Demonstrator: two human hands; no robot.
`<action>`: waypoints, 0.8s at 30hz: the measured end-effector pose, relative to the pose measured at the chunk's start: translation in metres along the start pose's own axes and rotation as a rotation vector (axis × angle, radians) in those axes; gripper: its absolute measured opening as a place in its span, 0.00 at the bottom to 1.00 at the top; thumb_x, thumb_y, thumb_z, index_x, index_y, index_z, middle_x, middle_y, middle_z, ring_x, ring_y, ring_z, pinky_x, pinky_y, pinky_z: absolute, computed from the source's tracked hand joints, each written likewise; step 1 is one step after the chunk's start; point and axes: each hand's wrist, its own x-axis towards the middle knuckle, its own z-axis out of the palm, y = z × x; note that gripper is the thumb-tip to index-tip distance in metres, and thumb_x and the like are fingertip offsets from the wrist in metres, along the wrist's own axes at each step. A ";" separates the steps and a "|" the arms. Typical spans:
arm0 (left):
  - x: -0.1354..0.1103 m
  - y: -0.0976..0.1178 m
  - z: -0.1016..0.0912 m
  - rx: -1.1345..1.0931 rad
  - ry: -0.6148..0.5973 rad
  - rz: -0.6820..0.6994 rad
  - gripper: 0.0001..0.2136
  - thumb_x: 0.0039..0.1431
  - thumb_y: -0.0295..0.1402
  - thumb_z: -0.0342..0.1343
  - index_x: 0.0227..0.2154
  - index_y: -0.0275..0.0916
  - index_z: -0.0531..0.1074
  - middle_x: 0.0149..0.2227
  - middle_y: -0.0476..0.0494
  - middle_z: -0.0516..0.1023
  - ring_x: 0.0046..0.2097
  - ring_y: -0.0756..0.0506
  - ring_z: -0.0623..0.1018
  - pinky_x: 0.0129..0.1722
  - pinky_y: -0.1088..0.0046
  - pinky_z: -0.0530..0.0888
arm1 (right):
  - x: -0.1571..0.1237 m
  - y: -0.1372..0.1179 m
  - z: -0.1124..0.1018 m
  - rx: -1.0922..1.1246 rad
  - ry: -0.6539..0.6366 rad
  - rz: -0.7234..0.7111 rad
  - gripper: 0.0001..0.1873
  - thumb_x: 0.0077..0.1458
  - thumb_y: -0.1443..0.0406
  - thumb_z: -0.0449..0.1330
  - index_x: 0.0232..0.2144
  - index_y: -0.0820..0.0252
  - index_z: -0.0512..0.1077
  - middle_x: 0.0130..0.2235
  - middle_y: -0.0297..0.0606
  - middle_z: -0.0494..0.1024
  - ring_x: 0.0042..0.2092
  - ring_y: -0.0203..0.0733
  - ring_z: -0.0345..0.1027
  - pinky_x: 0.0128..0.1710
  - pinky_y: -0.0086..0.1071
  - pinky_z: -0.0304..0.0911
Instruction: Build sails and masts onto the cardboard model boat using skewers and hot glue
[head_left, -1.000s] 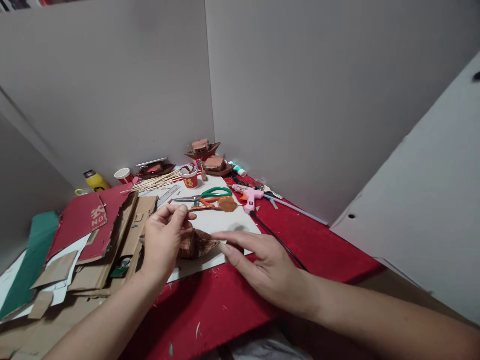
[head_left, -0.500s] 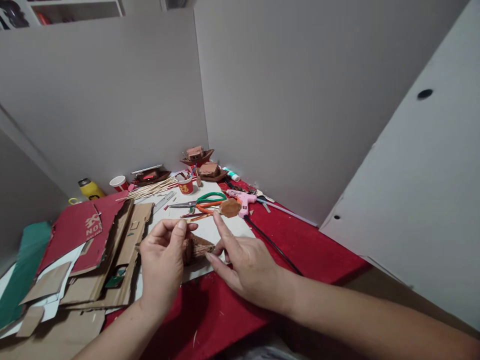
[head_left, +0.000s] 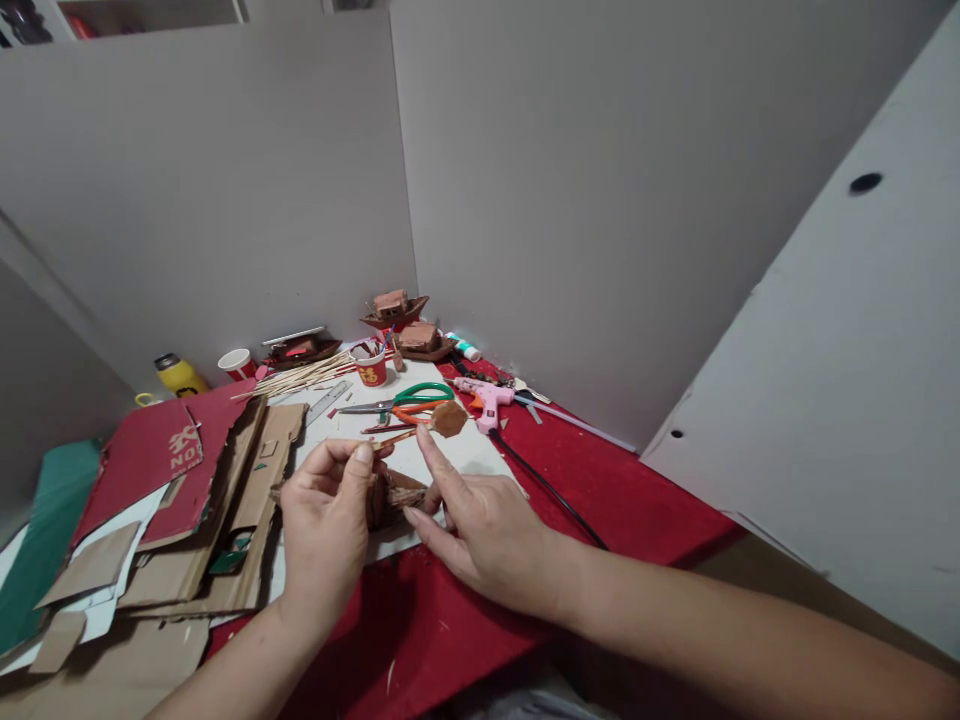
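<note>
My left hand (head_left: 326, 510) pinches a thin brown stick (head_left: 396, 438) between thumb and fingertips. At the stick's far end is a flat, rounded brown piece (head_left: 451, 420). The outstretched index finger of my right hand (head_left: 487, 530) reaches the stick near that piece, its thumb held apart below. Under and between both hands, a small brown model boat (head_left: 394, 498) rests on white paper (head_left: 480, 450); my left hand covers part of it. My right thumb and a curled finger are close to the boat's pointed end, and whether they touch it is unclear.
Green-handled scissors (head_left: 424, 393) and a pink glue gun (head_left: 487, 398) lie beyond the hands. A red cup (head_left: 370, 372), bamboo sticks (head_left: 300, 377) and finished-looking model boats (head_left: 394, 308) stand farther back. Cardboard sheets (head_left: 202, 560) are piled left. Grey panels (head_left: 562, 200) enclose the table.
The rounded piece on the stick has shifted slightly left and turned a little. My right index finger has moved slightly left along with it. My left hand keeps its pinch.
</note>
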 end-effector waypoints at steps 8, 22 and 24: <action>-0.001 -0.009 -0.001 -0.020 -0.025 -0.084 0.12 0.51 0.41 0.64 0.28 0.37 0.72 0.24 0.49 0.76 0.24 0.50 0.74 0.23 0.77 0.69 | 0.005 -0.010 -0.009 0.236 -0.117 0.011 0.38 0.62 0.63 0.53 0.67 0.72 0.42 0.32 0.38 0.81 0.29 0.41 0.71 0.31 0.34 0.61; -0.001 -0.007 -0.001 -0.140 -0.034 -0.145 0.12 0.49 0.39 0.65 0.29 0.36 0.73 0.24 0.50 0.76 0.24 0.51 0.75 0.26 0.76 0.73 | 0.008 -0.018 -0.017 0.940 -0.169 0.154 0.34 0.60 0.62 0.54 0.66 0.62 0.52 0.27 0.33 0.77 0.24 0.34 0.66 0.28 0.29 0.63; 0.000 -0.004 0.000 -0.151 -0.005 -0.134 0.12 0.49 0.39 0.66 0.28 0.36 0.73 0.25 0.49 0.77 0.24 0.50 0.76 0.26 0.75 0.74 | 0.004 -0.020 -0.020 1.291 -0.220 0.313 0.31 0.61 0.58 0.55 0.63 0.61 0.57 0.23 0.31 0.76 0.20 0.30 0.63 0.22 0.25 0.61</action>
